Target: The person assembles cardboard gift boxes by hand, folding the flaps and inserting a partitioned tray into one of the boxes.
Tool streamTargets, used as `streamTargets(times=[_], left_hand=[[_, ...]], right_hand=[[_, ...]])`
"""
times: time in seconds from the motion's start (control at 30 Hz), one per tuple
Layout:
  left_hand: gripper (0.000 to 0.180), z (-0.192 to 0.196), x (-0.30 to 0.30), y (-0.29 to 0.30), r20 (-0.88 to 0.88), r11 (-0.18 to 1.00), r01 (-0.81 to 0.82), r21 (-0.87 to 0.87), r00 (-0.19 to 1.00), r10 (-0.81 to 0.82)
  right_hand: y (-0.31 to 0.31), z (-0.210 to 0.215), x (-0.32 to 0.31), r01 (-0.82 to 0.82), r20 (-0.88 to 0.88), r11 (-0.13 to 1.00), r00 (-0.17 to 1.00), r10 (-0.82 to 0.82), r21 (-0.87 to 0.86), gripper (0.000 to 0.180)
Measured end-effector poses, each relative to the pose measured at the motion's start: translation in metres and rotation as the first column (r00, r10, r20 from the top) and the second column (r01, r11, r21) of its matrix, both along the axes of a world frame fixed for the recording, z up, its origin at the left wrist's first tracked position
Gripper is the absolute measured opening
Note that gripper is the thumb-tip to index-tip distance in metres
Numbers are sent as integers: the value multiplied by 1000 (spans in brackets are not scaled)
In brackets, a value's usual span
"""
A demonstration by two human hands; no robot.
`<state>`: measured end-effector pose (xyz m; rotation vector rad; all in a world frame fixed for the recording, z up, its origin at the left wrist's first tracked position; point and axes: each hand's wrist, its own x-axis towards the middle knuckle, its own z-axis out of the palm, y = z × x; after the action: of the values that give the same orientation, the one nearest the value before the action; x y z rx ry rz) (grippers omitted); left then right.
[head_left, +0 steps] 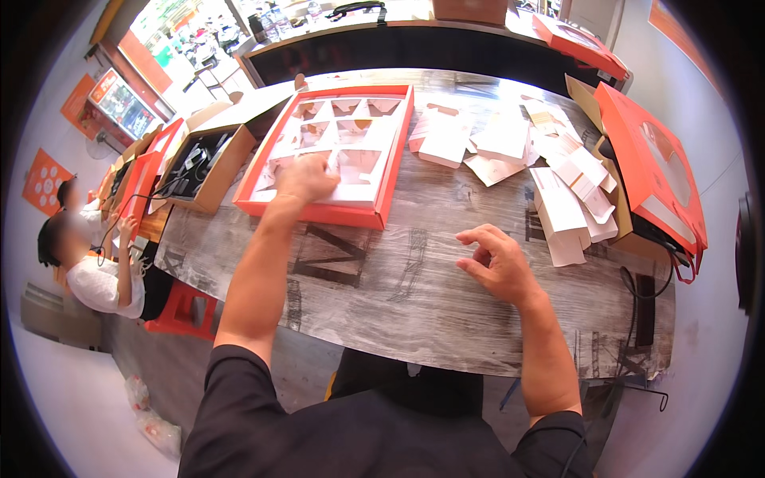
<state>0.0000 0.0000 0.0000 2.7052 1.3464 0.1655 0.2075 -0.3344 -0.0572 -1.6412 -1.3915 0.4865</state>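
Note:
A shallow red box (382, 191) lies on the table, fitted with a white compartment insert (351, 193) that has several square openings. My left hand (307, 179) is over the near part of the insert, its fingers curled closed against the white card. Whatever those fingers hold, if anything, is hidden. To the right of the box, my right hand (502, 264) hovers near the tabletop, holding nothing, thumb and fingers apart and slightly bent. Folded white cartons (446, 137) lie beyond it, beside the red box.
More white cartons (562, 215) are heaped right of centre on the wood-patterned table (422, 311). A red box with a round window (653, 159) leans at the right edge, a black cable (633, 303) nearby. At left are a brown carton (227, 171) of black items and a seated person (107, 279).

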Motion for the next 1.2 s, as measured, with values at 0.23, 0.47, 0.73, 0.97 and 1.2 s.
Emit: streamTargets(times=[0.23, 0.47, 0.73, 0.97, 1.2], left_hand=[[29, 74, -26, -4, 237, 997, 46, -58, 971, -31], [28, 114, -50, -32, 80, 989, 106, 105, 990, -115], [14, 132, -41, -67, 335, 963, 236, 128, 904, -266], [25, 122, 114, -141, 496, 812, 479, 334, 643, -583], [33, 141, 295, -212, 281, 604, 673, 428, 536, -796]], right_hand=[[-1, -3, -5, 23, -17, 1000, 1000, -23, 13, 33], [-1, -1, -5, 26, 5, 999, 1000, -26, 27, 32], [2, -4, -6, 47, 58, 999, 997, -47, 1, 30], [3, -16, -1, 39, 15, 997, 999, -40, 67, 30], [2, -15, 3, 55, -77, 996, 996, -50, 72, 29]])
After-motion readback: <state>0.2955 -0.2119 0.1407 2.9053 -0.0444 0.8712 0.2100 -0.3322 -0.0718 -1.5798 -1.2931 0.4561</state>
